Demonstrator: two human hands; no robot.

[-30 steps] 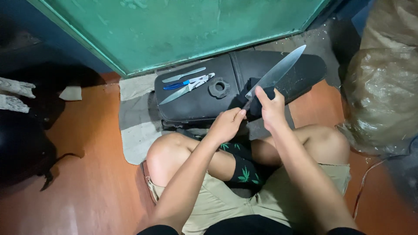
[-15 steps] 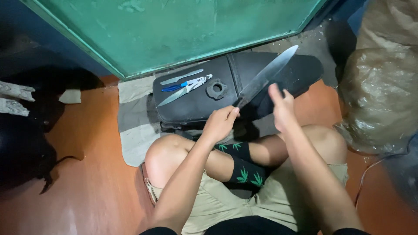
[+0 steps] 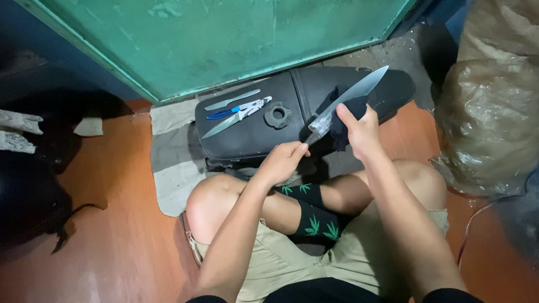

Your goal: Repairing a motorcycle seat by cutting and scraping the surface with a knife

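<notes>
Above crossed legs: left hand [image 3: 282, 161] gripping handle of large kitchen knife [image 3: 349, 101], blade angled up-right over black tray [image 3: 252, 134]. Right hand [image 3: 359, 132] clutching dark cloth [image 3: 339, 128] against blade. Smaller knives [image 3: 233, 109] lying on tray, left.

A person in khaki shorts [image 3: 292, 264] and black socks [image 3: 314, 216] printed with green leaf shapes; both forearms bare, dark sleeve edges [image 3: 443, 295] at the frame's bottom.
</notes>
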